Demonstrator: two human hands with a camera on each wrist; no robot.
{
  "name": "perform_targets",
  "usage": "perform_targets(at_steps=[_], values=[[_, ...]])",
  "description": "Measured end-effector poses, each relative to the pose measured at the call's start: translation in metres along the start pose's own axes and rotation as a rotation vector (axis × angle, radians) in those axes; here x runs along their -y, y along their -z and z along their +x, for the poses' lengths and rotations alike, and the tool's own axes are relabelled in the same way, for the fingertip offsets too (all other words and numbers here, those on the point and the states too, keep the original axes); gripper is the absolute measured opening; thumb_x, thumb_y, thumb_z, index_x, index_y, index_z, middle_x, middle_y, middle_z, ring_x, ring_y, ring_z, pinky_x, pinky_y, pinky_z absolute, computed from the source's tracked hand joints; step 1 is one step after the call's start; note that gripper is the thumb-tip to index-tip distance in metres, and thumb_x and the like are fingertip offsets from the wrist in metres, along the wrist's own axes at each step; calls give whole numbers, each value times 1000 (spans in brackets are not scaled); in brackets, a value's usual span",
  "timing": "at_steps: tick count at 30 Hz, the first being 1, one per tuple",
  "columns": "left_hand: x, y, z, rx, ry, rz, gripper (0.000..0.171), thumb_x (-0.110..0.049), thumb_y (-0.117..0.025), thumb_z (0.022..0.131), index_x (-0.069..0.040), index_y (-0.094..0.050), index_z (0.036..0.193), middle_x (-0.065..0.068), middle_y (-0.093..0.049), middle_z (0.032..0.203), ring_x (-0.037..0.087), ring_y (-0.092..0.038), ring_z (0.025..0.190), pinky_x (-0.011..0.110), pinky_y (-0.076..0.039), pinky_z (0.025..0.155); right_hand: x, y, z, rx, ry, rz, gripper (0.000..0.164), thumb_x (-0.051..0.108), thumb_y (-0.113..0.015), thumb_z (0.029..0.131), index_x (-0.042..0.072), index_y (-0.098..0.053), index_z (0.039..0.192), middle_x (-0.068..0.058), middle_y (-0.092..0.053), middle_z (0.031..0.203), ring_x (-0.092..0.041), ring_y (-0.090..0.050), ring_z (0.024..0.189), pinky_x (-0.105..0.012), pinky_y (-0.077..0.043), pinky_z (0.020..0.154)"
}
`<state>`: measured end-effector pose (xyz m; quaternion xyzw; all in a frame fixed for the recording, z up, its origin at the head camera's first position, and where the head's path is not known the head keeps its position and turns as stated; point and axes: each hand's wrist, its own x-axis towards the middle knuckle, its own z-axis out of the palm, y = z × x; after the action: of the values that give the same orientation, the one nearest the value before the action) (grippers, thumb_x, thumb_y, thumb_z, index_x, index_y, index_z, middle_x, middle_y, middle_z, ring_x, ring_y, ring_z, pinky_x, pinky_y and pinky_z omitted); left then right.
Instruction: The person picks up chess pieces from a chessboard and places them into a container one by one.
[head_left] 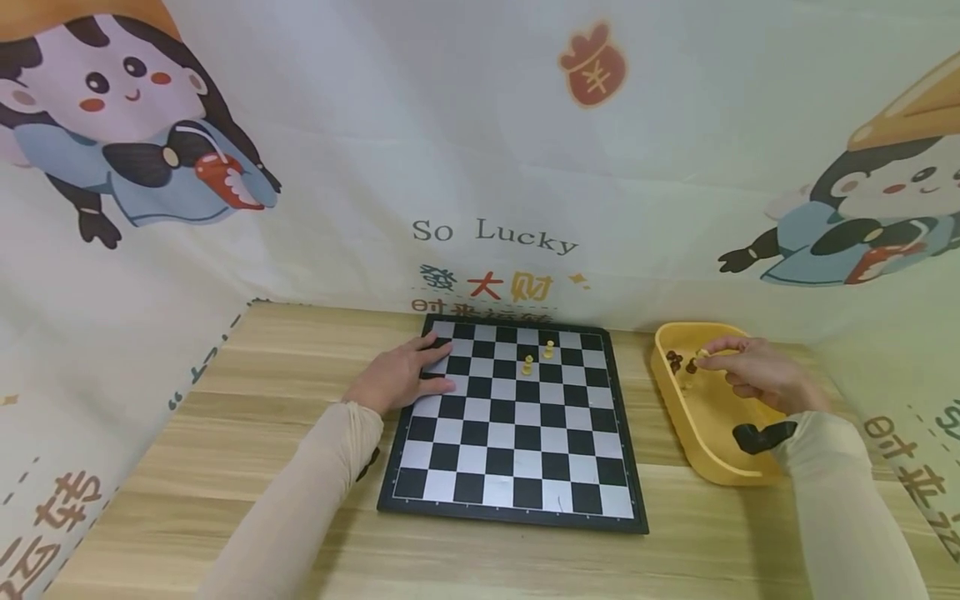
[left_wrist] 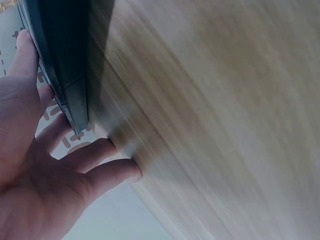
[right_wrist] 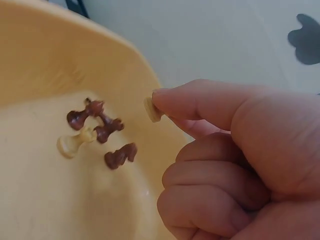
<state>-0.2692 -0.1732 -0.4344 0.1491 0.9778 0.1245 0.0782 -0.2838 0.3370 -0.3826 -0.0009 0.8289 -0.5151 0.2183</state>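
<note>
At the left, the left hand (head_left: 397, 373) lies across the board's left edge, fingers spread wide and pinching nothing; the left wrist view shows two of them reaching past the board's corner, close to the bench (head_left: 225, 433).

The board (head_left: 513, 437) lies flat on the bench, its far edge near the printed cloth (head_left: 337, 167). In its far half, slightly right of the middle, stand two upright pale pieces: the near piece (head_left: 528, 365) and, just beyond and to its right, the far piece (head_left: 549, 349).

Right of the board, apart from it, sits the yellow tray (head_left: 678, 417). Toward its far end lie a pale piece (right_wrist: 70, 145), a dark knight (right_wrist: 120, 156) and other dark pieces (right_wrist: 109, 128).

Over the tray, the right hand (head_left: 765, 375) pinches a small pale piece (right_wrist: 152, 110) between thumb and forefinger, the other fingers curled. Only its round end shows, so its long axis cannot be told.

The relation that counts: the board lies to the left of the held piece, across a strip of bench. The left hand is nearer the board, but the right has the piece.
</note>
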Motion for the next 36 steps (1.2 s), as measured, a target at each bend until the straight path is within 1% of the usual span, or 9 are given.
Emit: perform_targets(at_steps=[3,7,11,15,20,28,36], values=[[0,0,0,-5,-3,4,76,-58,-61,95,-25,-37,159,10,-26,170,39,-31,154,54,-35,124,-5,1,4,11,-4,6,7,18,-59,103,15,-56,108,15,-38,53,-1,-28,45,-20,-27,46],[0,0,0,-7,-3,8,76,-58,-61,95,-25,-37,159,10,-26,170,39,-32,154,54,-35,123,-13,1,11,33,-24,7,8,18,-60,103,15,-56,109,15,-39,54,0,-30,45,-19,-29,46],[0,0,-1,-4,0,8,76,-58,-61,96,-25,-37,159,10,-26,170,40,-33,153,55,-35,123,-18,1,16,51,-54,-7,13,17,-62,102,10,-58,111,15,-39,54,0,-30,45,-18,-29,46],[0,0,0,-2,-5,8,76,-58,-61,96,-24,-37,159,11,-27,170,40,-33,153,55,-36,123,-22,-1,18,53,-83,-35,20,17,-61,102,4,-56,118,15,-39,54,0,-30,45,-18,-30,46],[0,0,0,-4,-8,5,76,-58,-61,95,-24,-38,159,11,-27,170,39,-33,153,54,-36,123,-24,0,19,59,-95,-44,27,17,-59,103,0,-52,124,16,-39,55,0,-31,45,-17,-31,46],[1,-2,1,-10,-9,11,76,-58,-61,95,-24,-37,159,10,-27,170,39,-33,153,54,-37,122,-29,3,20,71,-101,-41,28,17,-60,102,0,-52,124,16,-38,54,0,-30,44,-17,-30,45],[1,-1,1,-7,-4,13,76,-58,-61,95,-24,-37,159,10,-27,170,39,-33,153,54,-37,122,-33,3,24,61,-112,-34,20,16,-63,101,7,-53,116,16,-38,55,0,-31,44,-17,-30,44]])
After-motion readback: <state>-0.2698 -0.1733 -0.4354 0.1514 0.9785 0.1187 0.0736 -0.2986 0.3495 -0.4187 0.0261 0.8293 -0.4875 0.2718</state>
